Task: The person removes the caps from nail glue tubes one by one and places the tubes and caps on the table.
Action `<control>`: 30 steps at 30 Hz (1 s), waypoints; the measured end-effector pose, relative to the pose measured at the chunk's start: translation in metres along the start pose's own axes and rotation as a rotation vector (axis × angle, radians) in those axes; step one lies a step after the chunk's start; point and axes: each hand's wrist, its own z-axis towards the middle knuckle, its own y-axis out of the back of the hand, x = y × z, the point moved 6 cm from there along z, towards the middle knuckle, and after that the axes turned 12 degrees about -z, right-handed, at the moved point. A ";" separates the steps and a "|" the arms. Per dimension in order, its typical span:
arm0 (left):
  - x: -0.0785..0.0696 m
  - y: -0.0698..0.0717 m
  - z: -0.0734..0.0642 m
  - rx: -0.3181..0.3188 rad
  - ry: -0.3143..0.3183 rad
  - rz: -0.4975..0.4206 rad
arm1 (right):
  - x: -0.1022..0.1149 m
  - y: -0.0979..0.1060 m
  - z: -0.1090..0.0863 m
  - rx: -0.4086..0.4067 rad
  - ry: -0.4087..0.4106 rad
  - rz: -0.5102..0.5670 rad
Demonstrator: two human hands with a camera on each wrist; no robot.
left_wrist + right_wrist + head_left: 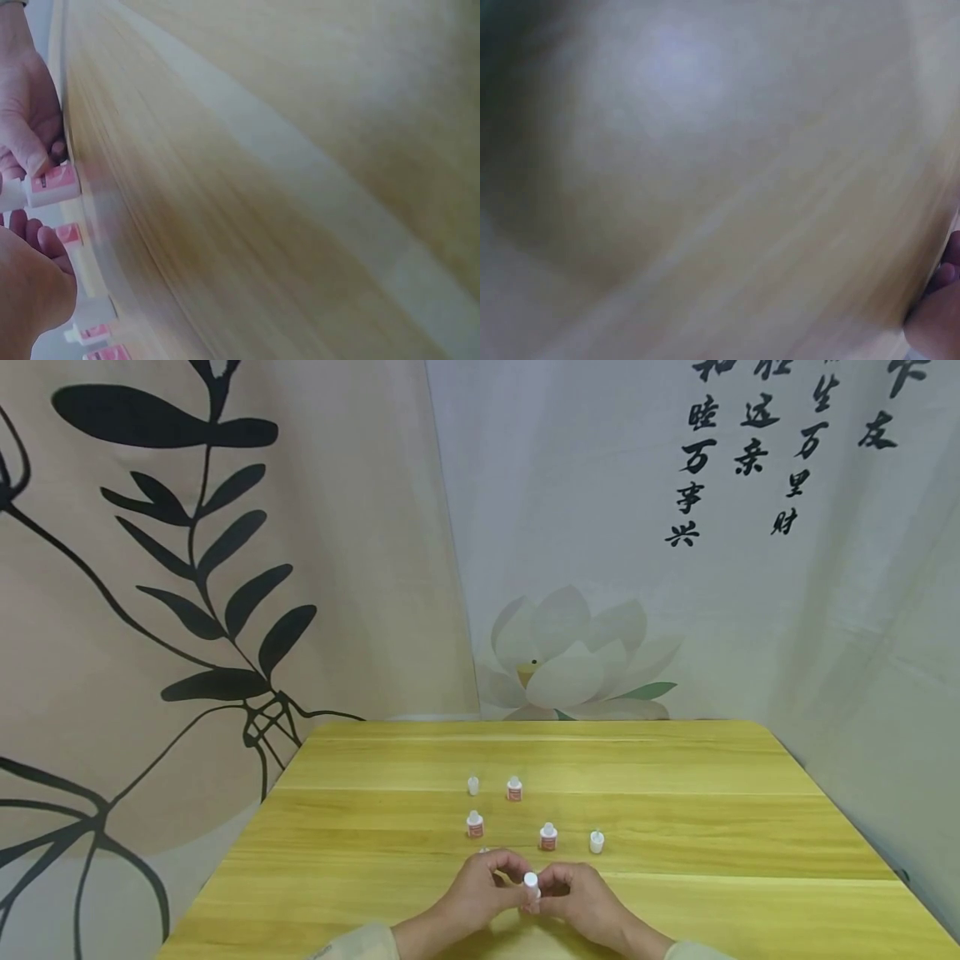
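A small white bottle with a pink label and a white cap stands upright between both hands, low over the front of the table. My left hand holds it from the left, thumb and forefinger around its upper part. From the other side my right hand pinches the bottle by its labelled body. In the left wrist view the right hand's thumb presses on the pink label, while the left hand curls near the cap end. Only some fingers show at the right wrist view's edge.
Behind the hands stand three similar bottles, at the back, left and right. A loose white piece sits at back left, another at right. The wooden table ends at a printed curtain.
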 end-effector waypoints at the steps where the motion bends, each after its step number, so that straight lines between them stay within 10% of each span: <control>1: 0.000 0.000 0.000 -0.001 0.001 0.001 | 0.000 0.000 0.000 0.001 -0.001 0.004; 30: -0.001 0.000 0.000 -0.005 0.031 -0.015 | 0.001 0.000 -0.001 0.009 -0.008 0.014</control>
